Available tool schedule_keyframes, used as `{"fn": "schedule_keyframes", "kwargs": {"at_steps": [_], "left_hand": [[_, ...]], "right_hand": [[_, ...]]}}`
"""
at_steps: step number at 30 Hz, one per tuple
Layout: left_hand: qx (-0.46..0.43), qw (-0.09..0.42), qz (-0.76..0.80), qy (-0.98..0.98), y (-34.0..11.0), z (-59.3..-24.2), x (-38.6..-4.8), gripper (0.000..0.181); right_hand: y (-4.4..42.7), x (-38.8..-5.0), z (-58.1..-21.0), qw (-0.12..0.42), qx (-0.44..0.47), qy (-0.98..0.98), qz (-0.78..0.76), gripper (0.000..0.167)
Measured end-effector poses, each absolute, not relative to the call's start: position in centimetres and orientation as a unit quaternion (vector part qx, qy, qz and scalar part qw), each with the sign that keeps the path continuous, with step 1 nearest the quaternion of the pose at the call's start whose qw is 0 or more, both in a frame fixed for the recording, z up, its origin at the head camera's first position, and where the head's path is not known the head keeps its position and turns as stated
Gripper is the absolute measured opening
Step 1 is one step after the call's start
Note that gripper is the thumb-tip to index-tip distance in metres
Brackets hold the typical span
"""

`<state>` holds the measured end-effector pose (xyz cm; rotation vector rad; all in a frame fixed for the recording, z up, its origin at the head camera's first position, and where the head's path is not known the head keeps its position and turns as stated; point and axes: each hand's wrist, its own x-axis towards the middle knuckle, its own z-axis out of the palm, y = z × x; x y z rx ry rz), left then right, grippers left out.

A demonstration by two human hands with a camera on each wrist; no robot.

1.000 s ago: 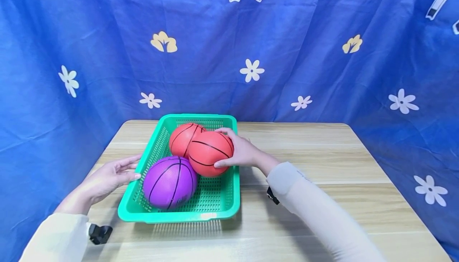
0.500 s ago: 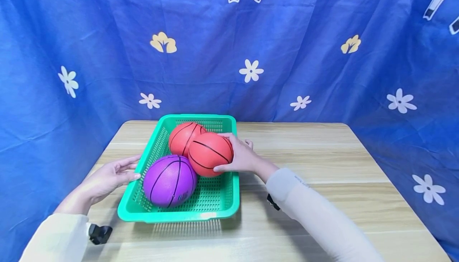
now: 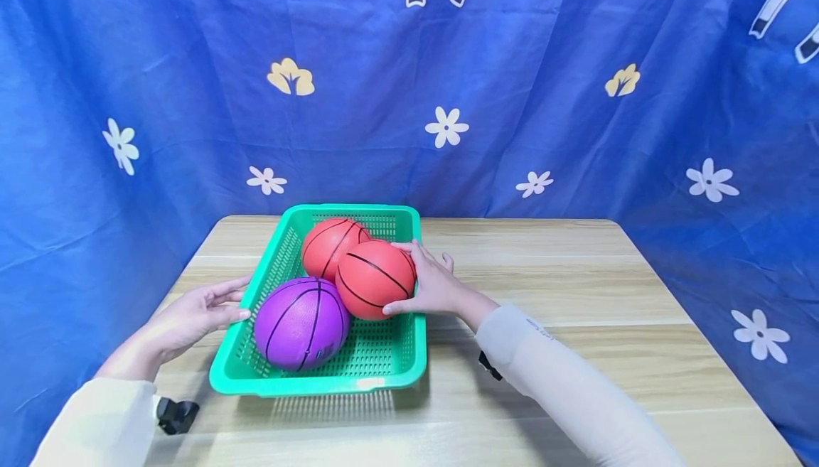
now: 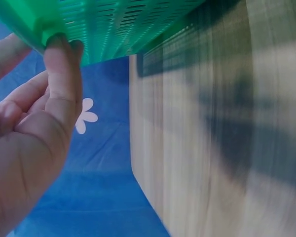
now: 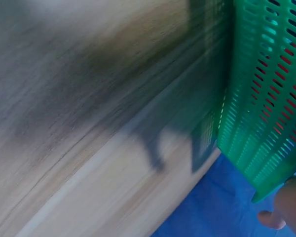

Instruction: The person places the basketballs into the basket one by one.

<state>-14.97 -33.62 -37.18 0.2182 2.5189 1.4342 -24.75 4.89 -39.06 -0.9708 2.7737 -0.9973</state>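
In the head view a green plastic basket (image 3: 414,353) holds two red toy basketballs and a purple one. My right hand (image 3: 435,283) grips the nearer red basketball (image 3: 374,278) from its right side, thumb in front and fingers behind. The other red basketball (image 3: 329,247) lies behind it, partly covered. The purple basketball (image 3: 301,325) sits at the front left of the basket. My left hand (image 3: 195,318) holds the basket's left rim. Fingers (image 4: 61,69) press up under that rim in the left wrist view. Little of my right hand (image 5: 291,205) shows in the right wrist view.
A light wood-grain table (image 3: 576,353) carries the basket, which stands left of its middle. Behind and around the table hangs a blue curtain (image 3: 384,147) with white flowers. Black wrist-camera mounts (image 3: 175,416) protrude below both sleeves.
The gripped red basketball and my right hand have shifted slightly toward me. My right little finger has lifted outward. The left hand and the basket have stayed nearly still.
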Motion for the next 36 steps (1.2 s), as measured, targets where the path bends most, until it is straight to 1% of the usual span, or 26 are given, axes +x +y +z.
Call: {"fn": "schedule_keyframes", "kwargs": {"at_steps": [4,8,11,13,15,17,21,25,30,36], "left_hand": [[0.072,0.123,0.464,0.874,-33.7,-36.7,-15.1,0.073],[0.067,0.148,0.453,0.877,-33.6,-35.8,-15.1,0.077],[0.074,0.159,0.436,0.883,-33.4,-34.8,-15.3,0.079],[0.077,0.153,0.416,0.893,-33.0,-34.0,-15.4,0.079],[0.077,0.141,0.391,0.906,-32.5,-33.0,-15.7,0.08],[0.071,0.13,0.372,0.916,-31.7,-32.0,-16.0,0.082],[0.059,0.104,0.343,0.932,-29.7,-29.6,-16.6,0.087],[0.062,0.054,0.296,0.952,-27.2,-27.3,-16.7,0.092],[0.057,-0.002,0.21,0.976,-24.3,-25.3,-16.3,0.097],[0.012,-0.027,0.164,0.986,-22.0,-24.8,-15.4,0.102]], "right_hand": [[5.3,-24.9,-38.9,0.029,-0.328,0.884,-0.333,0.114],[5.9,-25.1,-38.3,0.038,-0.347,0.871,-0.347,0.116],[6.6,-25.3,-37.5,0.038,-0.355,0.866,-0.35,0.107],[7.1,-25.5,-36.9,0.034,-0.359,0.866,-0.346,0.097],[7.7,-25.7,-36.2,0.03,-0.357,0.87,-0.339,0.087],[8.4,-25.9,-35.4,0.022,-0.353,0.873,-0.334,0.08],[9.7,-26.2,-33.9,0.011,-0.332,0.879,-0.342,0.072],[11.0,-26.2,-32.2,-0.001,-0.308,0.887,-0.343,0.066],[12.4,-26.1,-30.2,-0.008,-0.28,0.905,-0.321,0.067],[13.4,-25.8,-28.6,-0.021,-0.239,0.933,-0.267,0.077]]}}
